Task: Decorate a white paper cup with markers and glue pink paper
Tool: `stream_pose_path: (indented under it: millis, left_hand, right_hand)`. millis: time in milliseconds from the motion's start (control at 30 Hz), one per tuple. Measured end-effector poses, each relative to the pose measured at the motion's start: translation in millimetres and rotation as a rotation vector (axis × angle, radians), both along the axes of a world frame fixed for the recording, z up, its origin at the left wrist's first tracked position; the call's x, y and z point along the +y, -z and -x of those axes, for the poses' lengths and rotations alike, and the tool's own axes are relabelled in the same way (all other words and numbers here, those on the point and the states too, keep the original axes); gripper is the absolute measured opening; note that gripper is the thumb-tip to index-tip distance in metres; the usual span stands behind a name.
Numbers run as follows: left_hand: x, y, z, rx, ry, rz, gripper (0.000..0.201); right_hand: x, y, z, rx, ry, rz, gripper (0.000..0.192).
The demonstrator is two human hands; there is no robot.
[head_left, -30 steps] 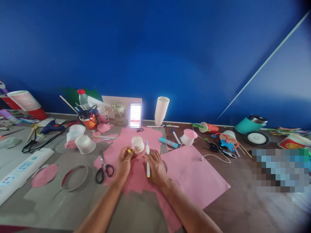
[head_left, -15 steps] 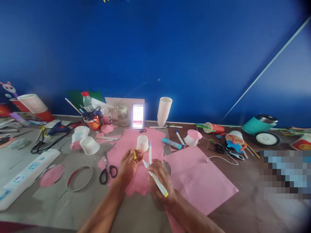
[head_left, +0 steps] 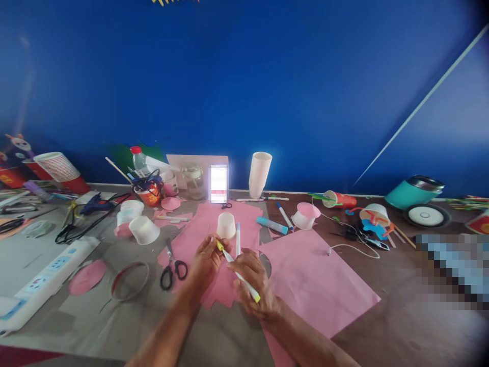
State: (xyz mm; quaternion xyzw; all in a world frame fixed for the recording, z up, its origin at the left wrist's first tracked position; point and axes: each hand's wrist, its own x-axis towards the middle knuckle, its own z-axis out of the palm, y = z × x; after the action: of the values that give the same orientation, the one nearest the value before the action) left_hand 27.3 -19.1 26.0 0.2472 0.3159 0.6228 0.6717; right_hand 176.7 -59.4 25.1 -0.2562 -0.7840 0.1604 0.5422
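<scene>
Pinched at my left hand [head_left: 206, 257] fingertips is the yellow cap [head_left: 219, 245], set against the tip of the marker [head_left: 240, 278], whose white barrel my right hand [head_left: 252, 280] wraps with curled fingers. I judge the marker light, stiff and a bit slick, so the mid-barrel hold looks sound; the cap is tiny and easy to drop, best kept between thumb and forefinger. Both sit over the pink paper [head_left: 317, 285], near the front edge of the table [head_left: 382, 326]. Left of them lie the scissors [head_left: 171, 262]; just beyond stands a white cup [head_left: 226, 225]. Both forearms reach in from the front edge, wrists low, hands angled toward each other.
</scene>
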Motion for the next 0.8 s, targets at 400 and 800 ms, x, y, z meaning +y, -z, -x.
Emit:
stream_pose_path:
  millis: [400,800]
  left_hand:
    - [-8.2,-4.2,-4.8,0.039,0.075,-0.005,0.029]
    - [-20.9,3.8,-12.1,0.173,0.062,-0.05,0.03]
  right_hand:
    - [3.0,5.9,2.9,-0.029,0.021,0.027,0.043]
    - [5.0,9.2,5.2,-0.077,0.086,0.01,0.045]
